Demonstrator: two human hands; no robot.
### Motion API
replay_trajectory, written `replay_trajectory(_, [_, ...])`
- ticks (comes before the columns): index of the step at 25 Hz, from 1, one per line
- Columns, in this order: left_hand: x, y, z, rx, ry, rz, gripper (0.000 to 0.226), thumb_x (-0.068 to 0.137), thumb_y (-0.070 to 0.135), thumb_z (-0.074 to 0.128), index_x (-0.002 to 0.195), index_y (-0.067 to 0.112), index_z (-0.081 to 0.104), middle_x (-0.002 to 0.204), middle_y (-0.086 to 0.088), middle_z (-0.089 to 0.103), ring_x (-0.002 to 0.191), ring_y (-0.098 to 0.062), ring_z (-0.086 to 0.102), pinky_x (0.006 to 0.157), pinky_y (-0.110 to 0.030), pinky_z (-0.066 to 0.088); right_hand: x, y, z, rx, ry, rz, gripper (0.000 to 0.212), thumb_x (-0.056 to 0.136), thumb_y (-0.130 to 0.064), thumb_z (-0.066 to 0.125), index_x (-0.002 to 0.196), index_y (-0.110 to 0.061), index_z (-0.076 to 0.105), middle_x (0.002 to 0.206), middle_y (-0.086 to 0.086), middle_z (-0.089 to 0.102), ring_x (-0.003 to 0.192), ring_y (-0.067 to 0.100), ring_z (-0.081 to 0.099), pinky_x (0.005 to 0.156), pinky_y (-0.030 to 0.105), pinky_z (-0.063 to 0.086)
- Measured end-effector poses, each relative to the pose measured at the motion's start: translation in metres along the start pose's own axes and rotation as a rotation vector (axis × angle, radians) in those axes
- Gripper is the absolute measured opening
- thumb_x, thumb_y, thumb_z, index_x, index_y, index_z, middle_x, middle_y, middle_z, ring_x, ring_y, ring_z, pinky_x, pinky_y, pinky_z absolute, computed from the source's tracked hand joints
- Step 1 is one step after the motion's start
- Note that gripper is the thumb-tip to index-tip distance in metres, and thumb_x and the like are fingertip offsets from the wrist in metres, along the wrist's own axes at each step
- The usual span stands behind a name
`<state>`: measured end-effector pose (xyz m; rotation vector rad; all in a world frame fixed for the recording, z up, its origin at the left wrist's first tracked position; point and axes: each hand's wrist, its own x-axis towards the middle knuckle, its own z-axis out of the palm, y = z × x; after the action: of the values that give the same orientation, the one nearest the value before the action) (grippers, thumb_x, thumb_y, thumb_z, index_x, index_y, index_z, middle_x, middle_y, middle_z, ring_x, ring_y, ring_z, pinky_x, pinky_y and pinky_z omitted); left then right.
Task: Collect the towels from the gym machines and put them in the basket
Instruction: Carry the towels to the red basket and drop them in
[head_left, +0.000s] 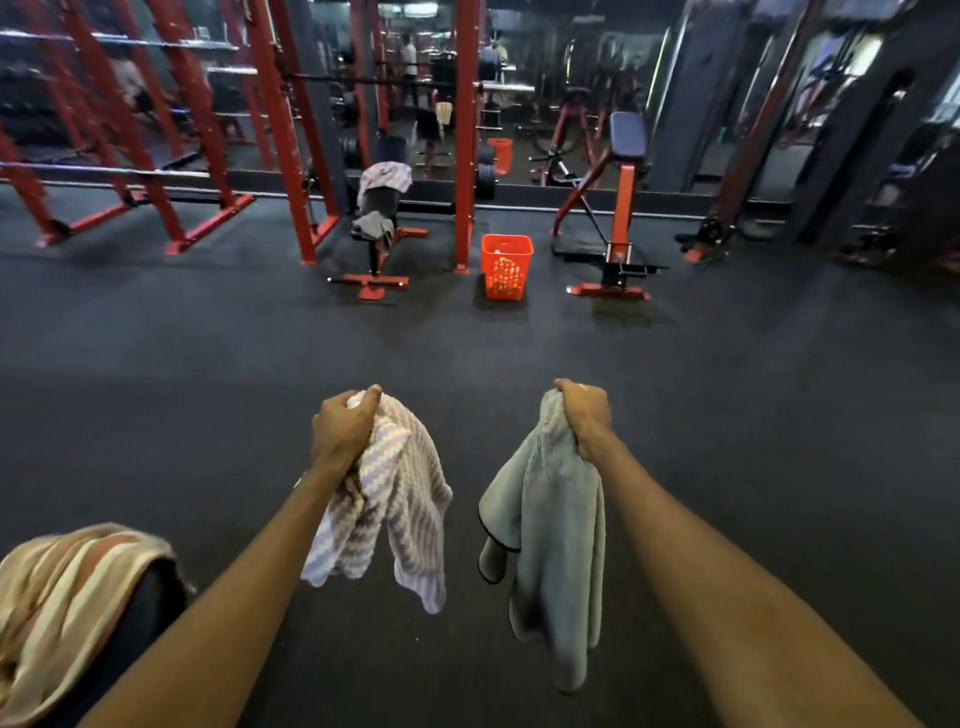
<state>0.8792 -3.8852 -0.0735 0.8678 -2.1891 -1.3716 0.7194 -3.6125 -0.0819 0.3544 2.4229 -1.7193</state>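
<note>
The left hand (343, 428) is closed around a bunched corner of a striped pink and white cloth towel (384, 499), and the right hand (584, 415) is closed in the same way on a plain grey microfibre towel (556, 530); both towels hang freely below the fists, apart from each other. The step in hand appears to be the carrying of these two to the orange plastic basket with perforated walls (506, 265), which stands on the floor far ahead of the hands, slightly toward the right one. To do it well, it is better to keep the grip firm, hold the loose ends clear of the feet, and let go only when each towel is above the basket's opening. Two more towels lie on the black and red bench (376, 208) ahead of the left hand, and a tan striped towel (67, 597) lies on a dark pad beside the left arm. The dark rubber floor (727, 389) between is bare, with red steel racks (291, 156) and a mirror wall behind.
</note>
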Motion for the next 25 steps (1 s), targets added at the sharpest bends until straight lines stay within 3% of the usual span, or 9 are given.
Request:
replay_trajectory(6, [0.137,0.018,0.083,0.035,-0.072,0.002,0.044,0.089,0.051,0.056,0.076,0.011,0.066,0.082,-0.006,0.069,0.090,-0.027,0.063,0.076,-0.032,0.040,0.131,-0.023,0.037,0.001,0.032,0.043,0.024,0.083,-0.037,0.065,0.067,-0.019,0.065,0.103,0.014,0.074,0.100,0.034,0.066,0.095,0.047,0.051])
replay_trajectory(10, [0.233,0.039,0.135,0.071,-0.097,-0.014,0.041,0.088,0.052,0.055,0.077,0.015,0.067,0.092,-0.010,0.072,0.097,-0.030,0.063,0.079,-0.033,0.041,0.228,-0.058,0.060,-0.008,0.050,0.033,0.030,0.086,-0.032,0.064,0.086,-0.003,0.072,0.098,0.014,0.072,0.093,0.032,0.065,0.092,0.044,0.051])
replay_trajectory(15, [0.358,0.078,0.192,0.066,-0.087,-0.004,0.045,0.088,0.053,0.053,0.077,0.012,0.067,0.086,-0.007,0.070,0.092,-0.028,0.062,0.077,-0.034,0.042,0.345,-0.118,0.089,0.008,0.075,0.032,0.031,0.087,-0.031,0.064,0.092,-0.001,0.073,0.090,0.010,0.067,0.089,0.028,0.062,0.092,0.042,0.051])
replay_trajectory(18, [0.422,0.089,0.221,0.065,-0.106,-0.007,0.038,0.088,0.054,0.053,0.080,0.020,0.067,0.092,-0.004,0.068,0.093,-0.024,0.058,0.081,-0.033,0.041,0.405,-0.142,0.110,0.019,0.079,0.014,0.033,0.088,-0.029,0.062,0.096,0.001,0.073,0.089,0.010,0.066,0.091,0.029,0.063,0.089,0.040,0.050])
replay_trajectory(21, [0.509,0.095,0.264,0.063,-0.123,0.014,0.038,0.090,0.051,0.054,0.092,0.017,0.072,0.093,-0.003,0.065,0.092,-0.021,0.054,0.082,-0.031,0.038,0.488,-0.164,0.140,0.026,0.088,0.017,0.031,0.086,-0.032,0.061,0.092,-0.004,0.075,0.092,0.009,0.071,0.095,0.031,0.066,0.085,0.038,0.050])
replay_trajectory(25, [0.633,0.107,0.319,0.042,-0.149,0.020,0.039,0.088,0.053,0.054,0.090,0.018,0.072,0.095,-0.003,0.069,0.096,-0.022,0.059,0.083,-0.031,0.039,0.599,-0.199,0.182,-0.005,0.123,0.050,0.026,0.083,-0.039,0.062,0.078,-0.015,0.071,0.097,0.008,0.073,0.095,0.030,0.066,0.091,0.042,0.053])
